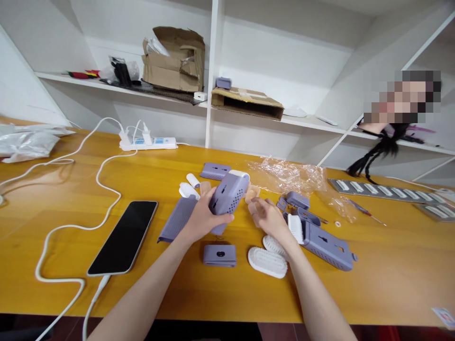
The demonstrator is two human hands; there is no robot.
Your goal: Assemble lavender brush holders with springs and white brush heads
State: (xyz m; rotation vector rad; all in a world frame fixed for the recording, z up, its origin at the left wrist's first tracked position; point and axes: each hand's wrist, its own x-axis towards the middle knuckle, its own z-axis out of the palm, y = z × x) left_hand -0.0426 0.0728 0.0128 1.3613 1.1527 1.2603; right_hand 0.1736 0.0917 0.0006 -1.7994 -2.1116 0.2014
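Observation:
My left hand point(202, 215) is wrapped round a lilac plastic housing point(228, 193) with vent holes and a white end, held tilted above the table. My right hand point(267, 215) hovers just to the right of it with fingers spread, holding nothing. Around the hands lie loose lilac parts: a ribbed panel point(177, 219), a small block with a dark hole point(220, 255), a long perforated casing point(329, 245) and a flat piece point(215, 170). Two white oval brush heads point(267, 261) lie below my right wrist. Small white caps point(190, 185) sit behind the left hand.
A black phone point(124, 237) lies screen up at the left, plugged into a white cable point(103, 166) running to a power strip point(149, 142). Crumpled clear plastic point(289, 175) lies behind the parts. Trays of white pieces point(380, 189) sit at the right. Cardboard boxes point(174, 59) stand on white shelves. Another person is at the far right.

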